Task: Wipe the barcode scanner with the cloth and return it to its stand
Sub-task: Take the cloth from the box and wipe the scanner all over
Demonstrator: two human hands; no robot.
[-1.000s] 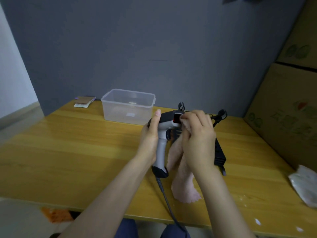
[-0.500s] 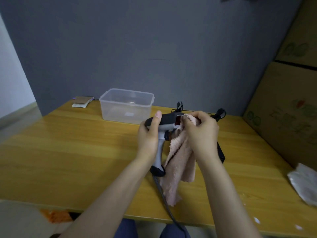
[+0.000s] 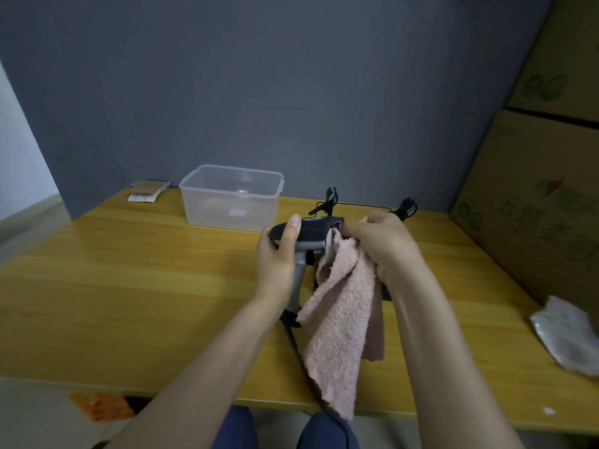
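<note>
we hold the barcode scanner (image 3: 308,233) up above the worktop (image 3: 129,286), near its middle, with our left hand (image 3: 278,254) closed in a firm grip around the upper part of the handle, thumb lying on the dark head. the handle's long axis runs down and toward us, and the head points to the right, straight into our right hand (image 3: 382,244). that right hand is closed in a pinching grip on the pink cloth (image 3: 343,312), pressed on the front end of the head; the rest of the cloth hangs loose below. so the right hand is the nearer one for wiping, we judge. the stand, behind our hands, is mostly hidden. the clear plastic box (image 3: 230,197) to the back left looks nearly empty; its contents we cannot tell.
</note>
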